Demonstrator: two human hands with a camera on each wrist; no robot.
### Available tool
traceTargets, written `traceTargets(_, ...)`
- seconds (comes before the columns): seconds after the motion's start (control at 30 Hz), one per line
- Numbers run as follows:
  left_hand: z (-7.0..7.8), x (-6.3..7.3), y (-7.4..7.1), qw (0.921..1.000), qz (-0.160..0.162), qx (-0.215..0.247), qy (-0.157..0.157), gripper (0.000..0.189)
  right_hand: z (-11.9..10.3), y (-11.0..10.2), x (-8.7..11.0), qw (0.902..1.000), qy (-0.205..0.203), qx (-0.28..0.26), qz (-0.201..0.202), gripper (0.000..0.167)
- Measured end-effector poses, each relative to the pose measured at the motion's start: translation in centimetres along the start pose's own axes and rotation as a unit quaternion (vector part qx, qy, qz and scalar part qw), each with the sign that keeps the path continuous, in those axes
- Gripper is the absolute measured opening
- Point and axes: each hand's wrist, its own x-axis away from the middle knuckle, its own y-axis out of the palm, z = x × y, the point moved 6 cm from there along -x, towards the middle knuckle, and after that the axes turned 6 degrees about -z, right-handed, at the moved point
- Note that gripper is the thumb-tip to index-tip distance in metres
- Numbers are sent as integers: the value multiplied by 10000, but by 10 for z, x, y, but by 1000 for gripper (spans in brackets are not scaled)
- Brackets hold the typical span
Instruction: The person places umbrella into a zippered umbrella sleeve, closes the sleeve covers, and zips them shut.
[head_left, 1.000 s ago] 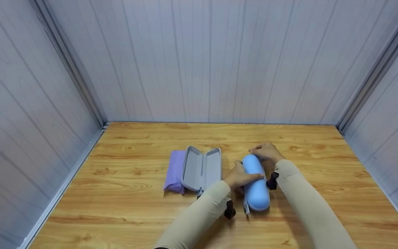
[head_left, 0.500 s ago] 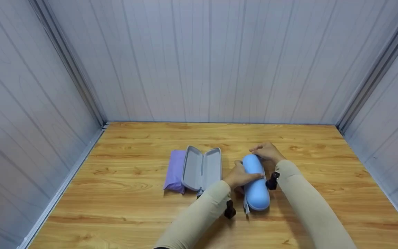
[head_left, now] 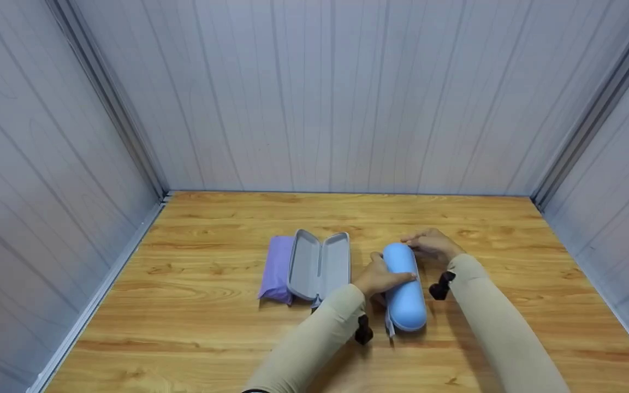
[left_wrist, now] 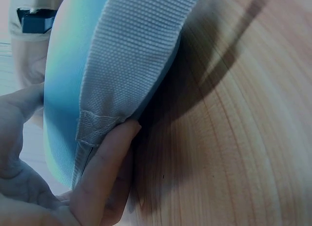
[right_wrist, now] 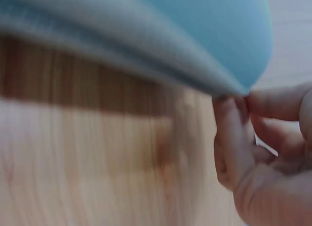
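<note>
A rounded light blue glasses case [head_left: 406, 305] with a zipper around its edge lies lengthwise on the wooden table, closed in shape. My left hand [head_left: 378, 279] grips its left side, thumb across the top and fingers down along the zipper seam. In the left wrist view, a grey fabric strap [left_wrist: 129, 55] runs beside my fingertips. At the far right end of the case is my right hand [head_left: 433, 244]. In the right wrist view, its thumb and forefinger [right_wrist: 231, 123] pinch at the zipper seam [right_wrist: 195, 79]; the small zipper pull is hidden by the fingertips.
Left of the hands, a grey glasses case [head_left: 320, 267] lies spread open, inside facing up. A purple pouch [head_left: 277, 270] sits against its left side. Pale panelled walls [head_left: 314, 98] border the wooden table [head_left: 211, 338] at the back and sides.
My right hand has shifted a little to the right and toward me, along the edge of the blue case. The left hand and the case stay in place.
</note>
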Motion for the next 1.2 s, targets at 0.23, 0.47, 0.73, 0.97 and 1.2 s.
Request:
traceTargets(0.23,1,2,-1,10000,-17,-81,-12,100,-1,-3,8,9952,-507,729,-418,38)
traceTargets(0.47,-1,3,0,9999,-61,126,21,100,2,-5,13,9935,-484,904,-484,33)
traceTargets(0.73,-1,3,0,9997,-82,208,64,101,0,-5,15,9853,-580,1604,-18,30)
traceTargets(0.97,-1,0,2,9997,-120,233,31,99,2,-7,16,9765,-886,1948,245,29)
traceTargets(1.2,-1,0,1,9997,-62,230,37,96,13,-8,20,9793,-999,1716,392,29)
